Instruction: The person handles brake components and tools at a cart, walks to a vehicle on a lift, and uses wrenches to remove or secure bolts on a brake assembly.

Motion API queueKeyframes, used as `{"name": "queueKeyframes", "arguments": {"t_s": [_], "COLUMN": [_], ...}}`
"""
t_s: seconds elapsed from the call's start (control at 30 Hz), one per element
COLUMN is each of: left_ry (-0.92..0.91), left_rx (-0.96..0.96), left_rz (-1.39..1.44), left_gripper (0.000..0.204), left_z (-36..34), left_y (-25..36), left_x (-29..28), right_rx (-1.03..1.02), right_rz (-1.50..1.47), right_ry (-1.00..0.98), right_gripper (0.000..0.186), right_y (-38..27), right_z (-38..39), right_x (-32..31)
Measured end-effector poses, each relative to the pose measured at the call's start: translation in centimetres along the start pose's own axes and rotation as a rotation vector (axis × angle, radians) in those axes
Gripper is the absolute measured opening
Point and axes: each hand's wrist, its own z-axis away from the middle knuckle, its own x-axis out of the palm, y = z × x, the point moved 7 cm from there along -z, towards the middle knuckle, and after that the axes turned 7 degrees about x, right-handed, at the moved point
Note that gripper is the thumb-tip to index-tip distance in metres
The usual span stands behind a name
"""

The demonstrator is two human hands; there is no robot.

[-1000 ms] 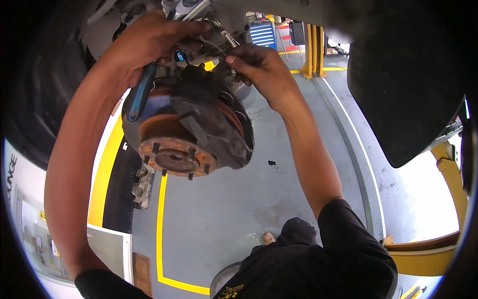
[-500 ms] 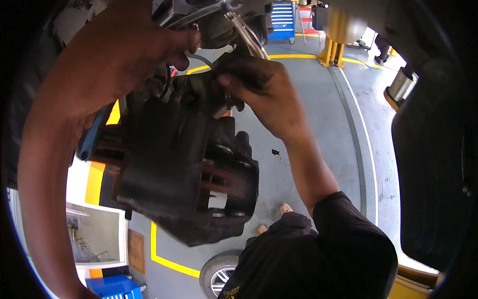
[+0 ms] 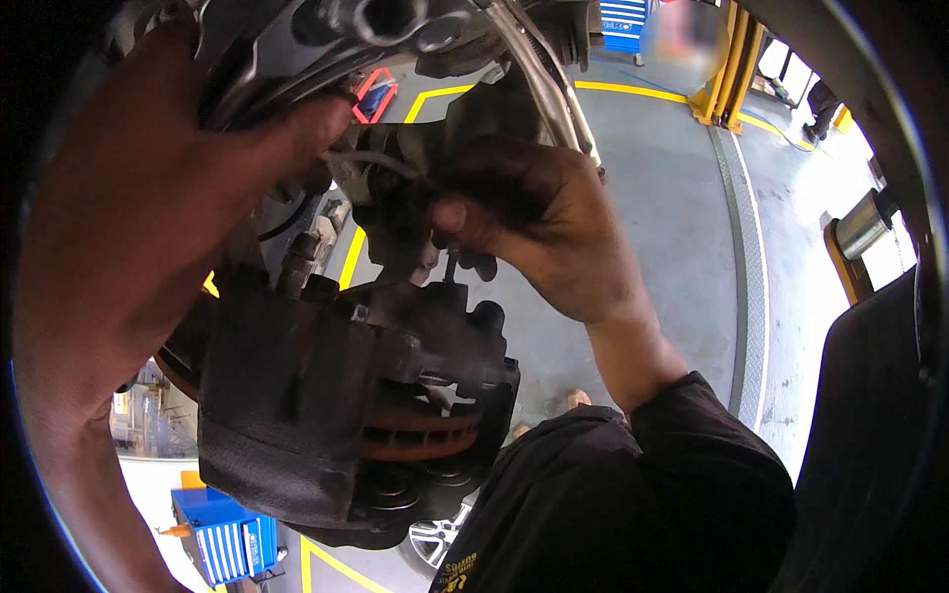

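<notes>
My left hand (image 3: pixel 158 227) reaches up at the left, fingers curled by the metal suspension part (image 3: pixel 277 49); what they grip is hidden. A thin pale line (image 3: pixel 371 160) runs from near its fingertips to my right hand (image 3: pixel 549 227), whose fingers are closed round that line beside the knuckle (image 3: pixel 400 232). Below both hands sits a black brake caliper (image 3: pixel 277 405) over a rusty brake disc (image 3: pixel 420 443). A silver bar-like piece (image 3: pixel 544 74) slants down just above my right hand.
Black bodywork (image 3: pixel 860 395) borders the right. A yellow lift post (image 3: pixel 722 84), blue tool cabinets (image 3: pixel 237 539) and a red-framed tray (image 3: pixel 381 94) stand around. A wheel (image 3: pixel 430 544) lies low behind me. A person's dark-clad leg (image 3: pixel 822 109) shows far right.
My view has moved closer and tilted, so hands and caliper look larger and my right hand appears lower. The blue-handled tool by my left hand is now out of sight.
</notes>
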Motion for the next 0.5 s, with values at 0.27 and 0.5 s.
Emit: {"name": "queueKeyframes", "arguments": {"t_s": [0.27,0.5], "left_ry": [-0.030,-0.035], "left_rx": [-0.100,-0.188], "left_rz": [0.066,0.145], "left_gripper": [0.048,0.051], "left_z": [0.42,-0.10], "left_y": [-0.71,-0.52], "left_x": [0.58,0.80], "right_rx": [-0.025,0.061], "right_rz": [-0.055,-0.112], "right_ry": [-0.033,-0.062], "right_gripper": [0.028,0.035], "right_y": [0.70,0.84], "right_z": [-0.59,-0.51], "right_x": [0.00,-0.41]}}
